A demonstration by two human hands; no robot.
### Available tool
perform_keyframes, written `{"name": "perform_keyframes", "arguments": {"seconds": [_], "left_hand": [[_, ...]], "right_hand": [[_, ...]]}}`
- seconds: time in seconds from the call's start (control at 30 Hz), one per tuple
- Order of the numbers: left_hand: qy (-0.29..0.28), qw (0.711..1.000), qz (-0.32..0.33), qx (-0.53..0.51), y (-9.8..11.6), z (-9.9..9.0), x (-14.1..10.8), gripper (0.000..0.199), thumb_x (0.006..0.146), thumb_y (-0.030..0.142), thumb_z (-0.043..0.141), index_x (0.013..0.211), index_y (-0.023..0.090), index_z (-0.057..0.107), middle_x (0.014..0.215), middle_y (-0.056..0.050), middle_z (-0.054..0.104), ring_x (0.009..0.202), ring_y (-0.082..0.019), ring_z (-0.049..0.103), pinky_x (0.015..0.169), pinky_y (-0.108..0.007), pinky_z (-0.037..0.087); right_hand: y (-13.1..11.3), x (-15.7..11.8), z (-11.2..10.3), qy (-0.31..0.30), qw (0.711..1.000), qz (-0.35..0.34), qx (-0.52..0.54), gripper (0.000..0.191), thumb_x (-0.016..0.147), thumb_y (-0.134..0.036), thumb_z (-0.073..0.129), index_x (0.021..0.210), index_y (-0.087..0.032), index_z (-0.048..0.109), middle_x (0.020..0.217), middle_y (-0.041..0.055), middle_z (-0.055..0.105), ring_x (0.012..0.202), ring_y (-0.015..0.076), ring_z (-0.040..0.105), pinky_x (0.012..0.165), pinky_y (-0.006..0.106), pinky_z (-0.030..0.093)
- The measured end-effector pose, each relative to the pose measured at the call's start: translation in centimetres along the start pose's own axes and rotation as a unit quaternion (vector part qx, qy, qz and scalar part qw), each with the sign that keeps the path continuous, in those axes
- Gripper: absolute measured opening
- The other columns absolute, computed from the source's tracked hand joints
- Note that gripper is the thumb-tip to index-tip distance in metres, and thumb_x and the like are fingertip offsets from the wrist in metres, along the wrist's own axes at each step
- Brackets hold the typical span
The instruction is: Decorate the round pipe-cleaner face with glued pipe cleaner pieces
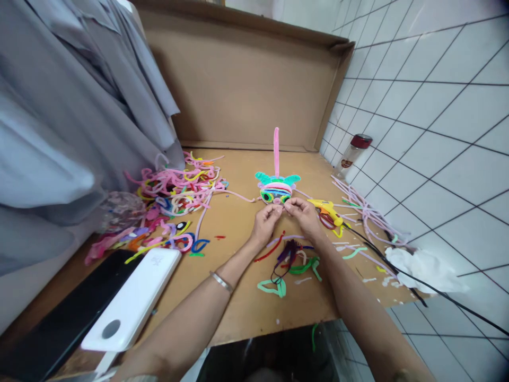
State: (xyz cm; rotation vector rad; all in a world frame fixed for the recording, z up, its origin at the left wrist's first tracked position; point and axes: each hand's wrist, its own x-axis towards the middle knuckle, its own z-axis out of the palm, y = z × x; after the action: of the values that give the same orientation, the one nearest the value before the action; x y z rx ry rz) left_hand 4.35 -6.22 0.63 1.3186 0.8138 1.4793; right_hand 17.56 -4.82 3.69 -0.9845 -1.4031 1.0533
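Note:
A colourful pipe-cleaner figure [276,185] stands on the cardboard surface in the middle, with teal ear-like parts, green-ringed black eyes and a tall pink stem [277,151] rising from its top. Right at its lower front, my left hand [267,222] is closed in a pinch, fingertips beside the pink part under the eyes. My right hand [303,213] pinches at the same spot from the other side, its fingertips nearly meeting the left ones. Whatever lies between the fingers is too small to make out.
Tangled pipe cleaners [178,185] heap at the left, near a white power bank [133,297] and a black phone [71,313]. A yellow glue gun [328,210] with a black cable lies right, near a jar [352,154] and white tissue [425,270]. Scraps and a purple tassel [290,252] lie between my arms.

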Motion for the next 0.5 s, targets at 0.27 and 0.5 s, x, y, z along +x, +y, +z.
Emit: {"name": "perform_keyframes", "arguments": {"seconds": [0.27,0.5], "left_hand": [[0.045,0.999,-0.011,-0.002,-0.1,0.9,0.2,0.033,0.074,0.048,0.068,0.067,0.017,0.060,0.055,0.005,0.046,0.052,-0.008,0.035,0.056,-0.024,0.033],[-0.001,0.983,-0.116,-0.143,-0.4,1.7,-0.2,0.036,0.072,0.050,0.069,0.067,0.017,0.055,0.046,0.011,0.025,0.040,-0.004,0.016,0.042,-0.021,0.012]], "right_hand": [[0.2,0.0,0.1,0.025,0.998,-0.034,-0.052,0.028,0.071,-0.047,0.065,0.070,-0.020,0.058,0.064,-0.0020,0.052,0.060,0.0117,0.043,0.059,0.026,0.038],[0.0,-0.4,-0.4,-0.003,0.999,-0.043,-0.021,0.029,0.075,-0.048,0.063,0.073,-0.020,0.056,0.062,-0.0036,0.048,0.059,0.0113,0.043,0.059,0.025,0.037]]}}
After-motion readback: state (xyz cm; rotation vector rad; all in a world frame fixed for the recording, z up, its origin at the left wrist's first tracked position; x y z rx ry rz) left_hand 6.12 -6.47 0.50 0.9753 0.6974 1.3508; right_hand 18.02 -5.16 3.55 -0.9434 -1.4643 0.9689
